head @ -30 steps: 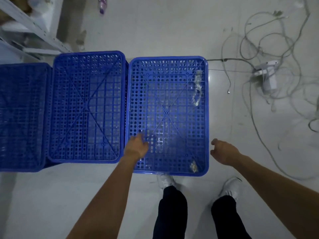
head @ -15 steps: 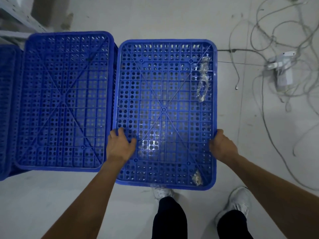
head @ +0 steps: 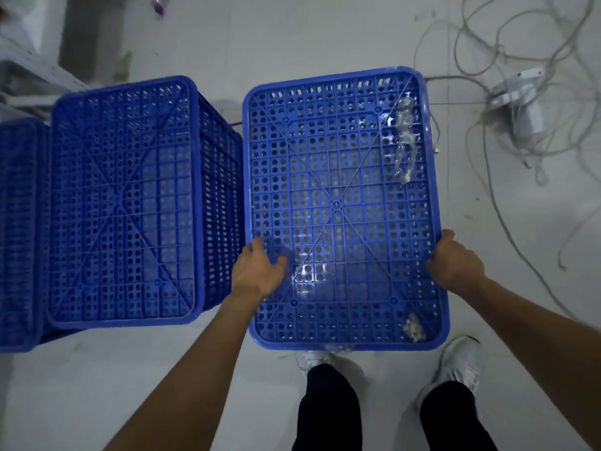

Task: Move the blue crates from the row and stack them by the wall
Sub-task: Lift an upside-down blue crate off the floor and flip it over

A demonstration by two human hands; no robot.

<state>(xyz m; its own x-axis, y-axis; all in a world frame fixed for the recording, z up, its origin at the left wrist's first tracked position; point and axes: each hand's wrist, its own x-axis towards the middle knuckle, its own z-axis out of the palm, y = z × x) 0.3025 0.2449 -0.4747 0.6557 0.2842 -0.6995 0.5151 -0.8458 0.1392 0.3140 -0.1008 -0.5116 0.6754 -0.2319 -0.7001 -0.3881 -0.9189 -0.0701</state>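
Observation:
An upturned blue perforated crate (head: 338,190) is held up in front of me, its base facing me, with scraps of clear plastic stuck to it. My left hand (head: 258,271) grips its left edge, thumb on the base. Its right edge is held by my right hand (head: 455,263). A second upturned blue crate (head: 123,203) stands to the left, separated by a gap that shows its side wall. A third blue crate (head: 16,229) lies at the far left, partly cut off.
A tangle of white cables (head: 520,131) and a white power adapter (head: 527,105) lie on the pale floor at the right. A white shelf frame (head: 29,73) stands at the upper left. My feet in white shoes (head: 461,366) are below the crate.
Both hands have closed on the right crate's side edges. The crate has come up and away from the neighbouring crate, opening a gap between them.

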